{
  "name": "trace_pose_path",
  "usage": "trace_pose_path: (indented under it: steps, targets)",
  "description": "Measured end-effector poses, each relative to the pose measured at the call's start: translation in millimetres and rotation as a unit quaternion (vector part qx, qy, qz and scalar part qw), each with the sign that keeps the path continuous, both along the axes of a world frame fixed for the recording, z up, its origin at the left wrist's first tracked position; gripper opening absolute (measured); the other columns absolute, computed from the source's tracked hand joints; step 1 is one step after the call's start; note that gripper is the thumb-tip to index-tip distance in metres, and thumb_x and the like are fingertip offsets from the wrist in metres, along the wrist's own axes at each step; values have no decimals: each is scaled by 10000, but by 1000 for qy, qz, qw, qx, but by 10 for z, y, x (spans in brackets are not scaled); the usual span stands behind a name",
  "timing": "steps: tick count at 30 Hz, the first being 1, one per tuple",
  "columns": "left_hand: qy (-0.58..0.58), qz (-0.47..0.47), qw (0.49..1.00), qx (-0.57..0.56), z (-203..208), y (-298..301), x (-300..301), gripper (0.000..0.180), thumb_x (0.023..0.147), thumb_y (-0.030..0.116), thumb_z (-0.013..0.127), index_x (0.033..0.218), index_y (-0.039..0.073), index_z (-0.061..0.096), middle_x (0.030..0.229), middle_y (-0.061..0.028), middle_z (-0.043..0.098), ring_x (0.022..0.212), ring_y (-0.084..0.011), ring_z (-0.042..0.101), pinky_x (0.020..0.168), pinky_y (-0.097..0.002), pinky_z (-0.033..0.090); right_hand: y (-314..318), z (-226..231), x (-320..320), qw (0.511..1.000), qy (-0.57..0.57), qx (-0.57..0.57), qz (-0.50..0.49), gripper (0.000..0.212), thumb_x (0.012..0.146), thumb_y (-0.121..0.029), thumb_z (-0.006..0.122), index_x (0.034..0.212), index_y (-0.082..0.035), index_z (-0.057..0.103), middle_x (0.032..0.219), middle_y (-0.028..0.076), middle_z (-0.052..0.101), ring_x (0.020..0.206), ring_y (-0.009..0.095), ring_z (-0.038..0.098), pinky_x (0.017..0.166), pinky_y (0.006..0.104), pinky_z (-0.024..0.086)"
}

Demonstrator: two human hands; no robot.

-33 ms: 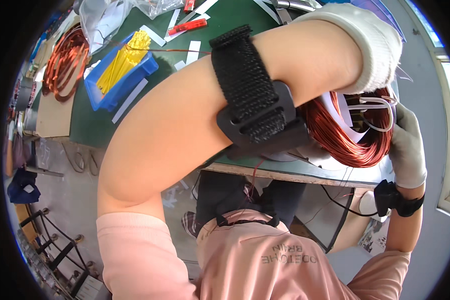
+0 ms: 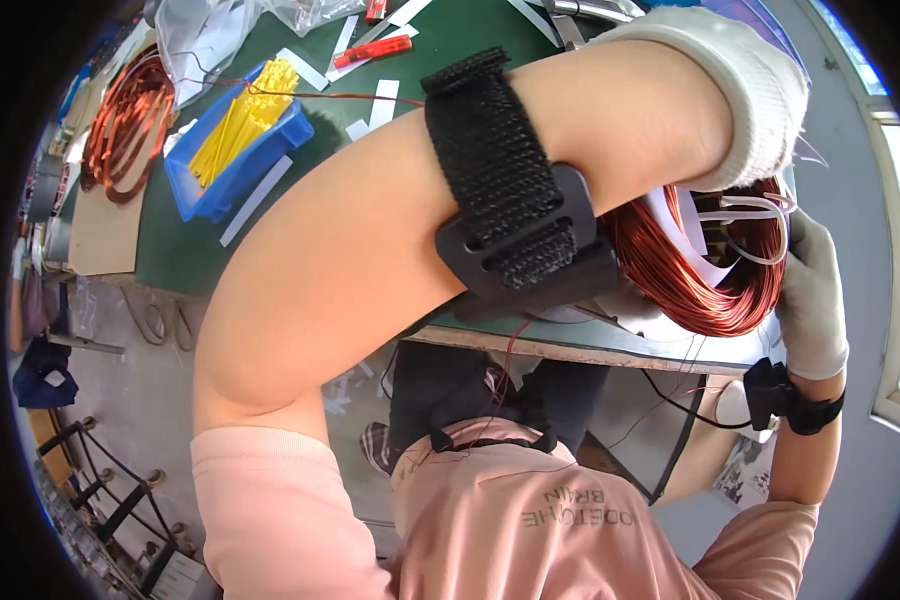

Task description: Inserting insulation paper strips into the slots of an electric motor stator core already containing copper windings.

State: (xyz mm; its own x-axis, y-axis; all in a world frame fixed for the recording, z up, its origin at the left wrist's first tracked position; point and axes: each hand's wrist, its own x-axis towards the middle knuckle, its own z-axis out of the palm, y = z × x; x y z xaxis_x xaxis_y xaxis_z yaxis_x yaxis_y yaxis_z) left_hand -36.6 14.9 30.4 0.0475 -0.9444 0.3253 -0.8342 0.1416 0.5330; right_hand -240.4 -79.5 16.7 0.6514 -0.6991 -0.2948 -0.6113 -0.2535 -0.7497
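A thick ring of copper-red winding wire rests at the right end of the green-topped table. White paper-like sheet and thin white tubing show inside the ring. My left arm reaches across the view, and my left hand, in a white knitted glove, is at the far side of the winding; its fingers are hidden. My right hand, also in a white glove, lies against the winding's right outer side. Its fingertips disappear behind the wire, so their grip does not show.
At the left, a blue bin holds yellow sticks. Coiled copper wire lies on cardboard beyond it. White strips, a red slim tool and a clear plastic bag are scattered on the table. A window stands at the right.
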Motion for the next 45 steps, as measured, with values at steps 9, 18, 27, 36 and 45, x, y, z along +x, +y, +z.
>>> trace_pose_path:
  steps: [9,18,27,36,45]
  targets:
    - [-5,-8,1000,-6,-58,-77,39,227,826,123,613,979,-31,683,973,-252,672,976,-351,658,849,-391,527,60,-137,-31,992,-22,-124,29,328,879,-73,534,1176,60,575,1035,73,650,925,99,577,846,245,460]
    - [-9,-2,1000,21,-35,-22,31,245,841,159,622,1004,-12,686,996,-230,679,978,-329,666,853,-378,532,19,-41,-47,998,-48,4,-36,281,912,-150,526,1090,55,598,775,28,604,656,63,520,596,200,429]
    - [-64,-72,992,-86,-105,-63,122,300,871,231,547,994,-16,667,963,-228,672,883,-357,665,798,-389,527,109,-163,-77,982,-40,-171,69,286,890,-17,456,1136,74,568,798,47,586,715,102,483,682,259,439]
    - [-239,-18,964,-119,-260,-221,31,186,822,242,569,897,77,611,846,-139,636,813,-312,640,735,-411,520,-309,17,239,955,-102,-240,138,226,955,-242,527,960,-17,547,798,-4,481,721,64,440,672,221,393]
    - [-273,6,951,-143,-181,-189,25,161,786,218,582,809,63,621,757,-141,622,741,-322,626,682,-402,513,-74,310,595,989,-48,-116,73,228,934,-190,583,929,33,631,719,28,595,685,77,525,611,249,435]
